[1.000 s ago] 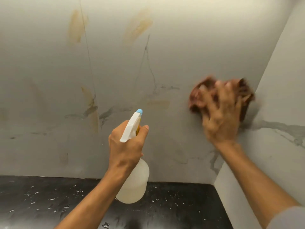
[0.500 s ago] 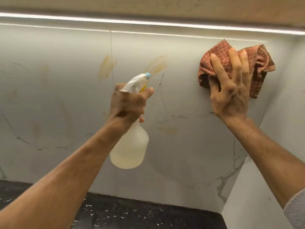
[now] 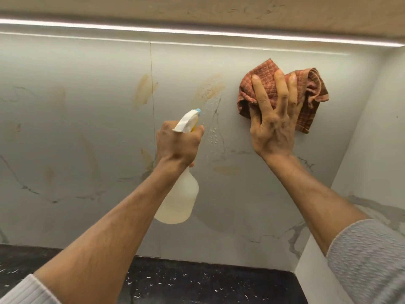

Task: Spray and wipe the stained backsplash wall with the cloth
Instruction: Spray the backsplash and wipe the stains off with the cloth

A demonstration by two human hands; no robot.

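Observation:
My left hand [image 3: 176,142] grips the white trigger head of a translucent spray bottle [image 3: 178,199], its blue nozzle aimed up at the pale marble backsplash wall [image 3: 76,132]. Droplets cling to the wall just right of the nozzle, below a yellowish-brown stain [image 3: 211,88]. Another such stain [image 3: 143,91] lies to its left and a fainter one [image 3: 226,170] lower down. My right hand [image 3: 274,126] presses a crumpled reddish-brown checked cloth [image 3: 311,95] flat against the upper right of the wall, fingers spread over it.
A black speckled countertop [image 3: 197,284] runs along the bottom. A side wall [image 3: 377,150] meets the backsplash in a corner at the right. An overhead cabinet underside with a bright light strip [image 3: 197,31] caps the wall. Fainter smears mark the left wall area.
The view has tilted upward. My right hand has carried the cloth from mid-height to high on the wall. My left hand has raised the bottle toward the upper stain, and droplets now show there.

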